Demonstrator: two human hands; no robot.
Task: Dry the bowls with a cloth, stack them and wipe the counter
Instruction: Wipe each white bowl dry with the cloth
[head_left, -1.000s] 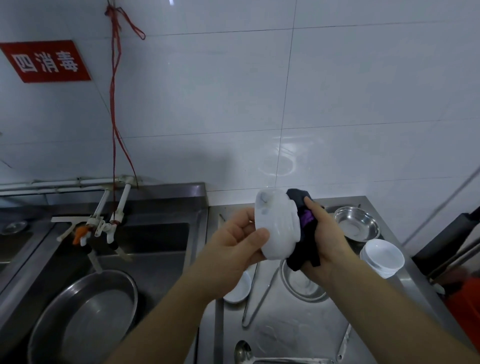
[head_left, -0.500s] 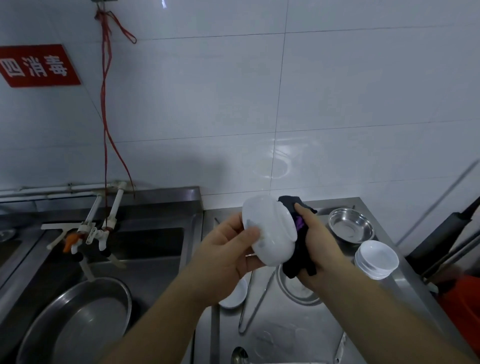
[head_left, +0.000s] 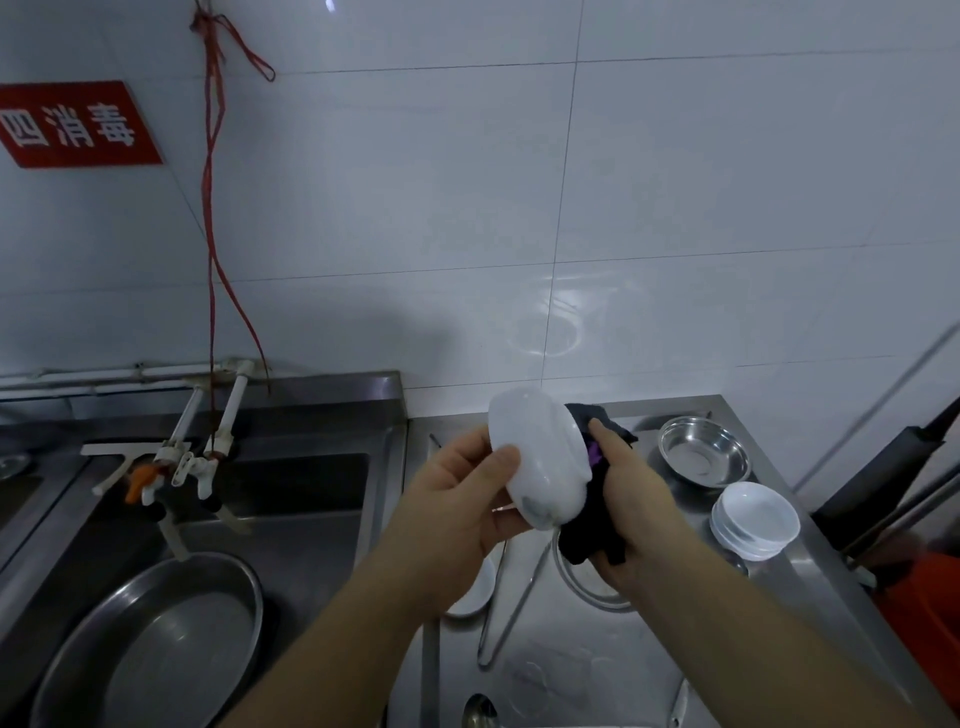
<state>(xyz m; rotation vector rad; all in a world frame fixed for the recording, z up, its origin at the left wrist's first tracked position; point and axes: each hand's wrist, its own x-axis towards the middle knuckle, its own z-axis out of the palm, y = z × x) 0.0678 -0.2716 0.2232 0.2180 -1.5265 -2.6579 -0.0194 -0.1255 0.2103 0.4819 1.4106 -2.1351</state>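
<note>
Your left hand (head_left: 457, 499) grips a white plastic bowl (head_left: 540, 467) tipped on its side above the steel counter (head_left: 571, 670). Your right hand (head_left: 631, 499) clutches a dark cloth (head_left: 592, 540) pressed against the bowl.

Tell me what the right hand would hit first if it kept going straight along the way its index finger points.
The right hand points up-left, its finger lying on the dark cloth against the white bowl, so it would press into those first. Beyond them, probably the tiled wall; depth is unclear.
</note>
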